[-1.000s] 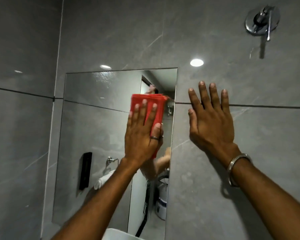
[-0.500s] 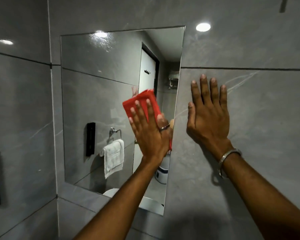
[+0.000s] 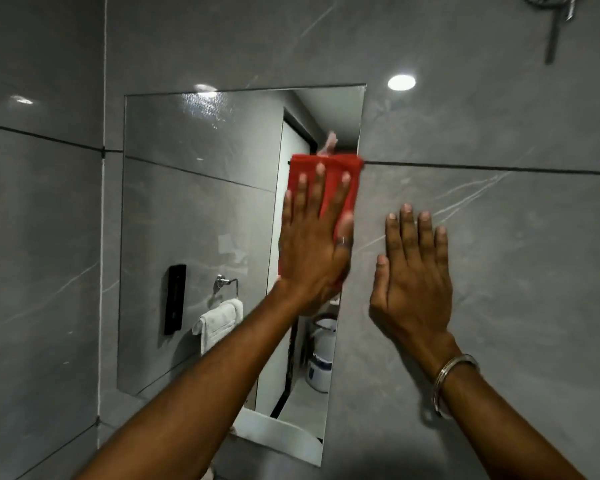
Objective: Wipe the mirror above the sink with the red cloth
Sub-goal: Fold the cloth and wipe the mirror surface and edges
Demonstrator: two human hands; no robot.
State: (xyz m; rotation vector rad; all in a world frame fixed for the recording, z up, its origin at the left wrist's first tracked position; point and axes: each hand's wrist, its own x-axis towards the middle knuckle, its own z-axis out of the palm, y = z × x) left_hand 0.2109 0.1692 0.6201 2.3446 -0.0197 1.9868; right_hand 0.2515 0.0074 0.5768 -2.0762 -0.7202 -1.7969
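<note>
A frameless rectangular mirror (image 3: pixel 194 209) is set into the grey tiled wall. My left hand (image 3: pixel 312 244) lies flat on a folded red cloth (image 3: pixel 329 168), pressing it against the glass at the mirror's right edge, a little above mid-height. The cloth's top sticks out above my fingertips; its lower part is hidden under my palm. My right hand (image 3: pixel 413 271), a metal bangle on its wrist, rests flat with fingers spread on the wall tile just right of the mirror, holding nothing.
The mirror reflects a white towel on a ring (image 3: pixel 219 320), a black wall box (image 3: pixel 174 299), a doorway and a white bucket (image 3: pixel 321 358). A chrome wall fitting (image 3: pixel 555 8) sits at the top right. A white basin edge (image 3: pixel 278 434) shows below.
My left hand slid the red cloth up and to the right, to the mirror's right edge. The view tilted downward. My right hand stays flat on the wall.
</note>
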